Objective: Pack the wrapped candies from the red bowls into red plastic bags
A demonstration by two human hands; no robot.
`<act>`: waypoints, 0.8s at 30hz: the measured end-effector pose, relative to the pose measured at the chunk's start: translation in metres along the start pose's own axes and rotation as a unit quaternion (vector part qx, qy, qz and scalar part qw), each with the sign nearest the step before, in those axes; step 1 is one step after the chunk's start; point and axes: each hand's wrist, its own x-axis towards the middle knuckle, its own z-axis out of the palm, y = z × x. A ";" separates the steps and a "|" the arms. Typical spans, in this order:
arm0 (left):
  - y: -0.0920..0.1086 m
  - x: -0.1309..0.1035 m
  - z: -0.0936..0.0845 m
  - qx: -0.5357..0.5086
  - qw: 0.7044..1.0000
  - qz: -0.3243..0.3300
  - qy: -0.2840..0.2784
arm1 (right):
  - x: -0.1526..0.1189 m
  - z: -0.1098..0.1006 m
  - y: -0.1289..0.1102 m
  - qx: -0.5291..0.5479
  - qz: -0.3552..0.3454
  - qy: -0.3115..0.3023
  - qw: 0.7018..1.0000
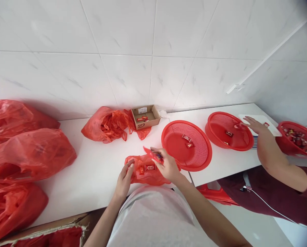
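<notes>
A red plastic bag lies open on the white table in front of me, with small red wrapped packets on it. My left hand rests at the bag's left edge, its fingers pinched on the plastic. Above the bag, my right hand grips a red packet between thumb and fingers. Just right of that hand is a red mesh basket holding a couple of wrapped pieces.
Filled red bags stand at the left, another bag and a small cardboard box near the wall. At the right, a person's hand reaches over a second basket; a third basket holds many sweets.
</notes>
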 end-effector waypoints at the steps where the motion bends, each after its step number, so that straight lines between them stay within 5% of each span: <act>1: 0.002 -0.001 0.000 -0.011 1.000 0.005 -0.006 | -0.003 0.007 0.002 -0.033 -0.039 -0.012 0.999; 5: 0.006 -0.003 0.002 -0.058 0.997 0.010 -0.044 | -0.011 0.035 0.012 -0.128 -0.137 -0.024 0.982; 12: 0.007 -0.002 0.001 -0.133 0.986 -0.042 -0.087 | -0.013 0.045 0.017 -0.137 -0.129 -0.040 0.981; 17: 0.003 0.000 0.000 -0.174 0.980 -0.049 -0.079 | -0.002 0.030 0.022 0.070 0.072 0.067 0.993; 20: 0.001 0.000 0.000 -0.179 0.979 -0.046 -0.091 | 0.003 0.029 0.017 0.215 0.211 -0.008 0.953; 24: 0.003 -0.002 0.001 -0.173 0.979 -0.036 -0.102 | 0.003 0.034 0.007 0.318 0.249 -0.088 0.910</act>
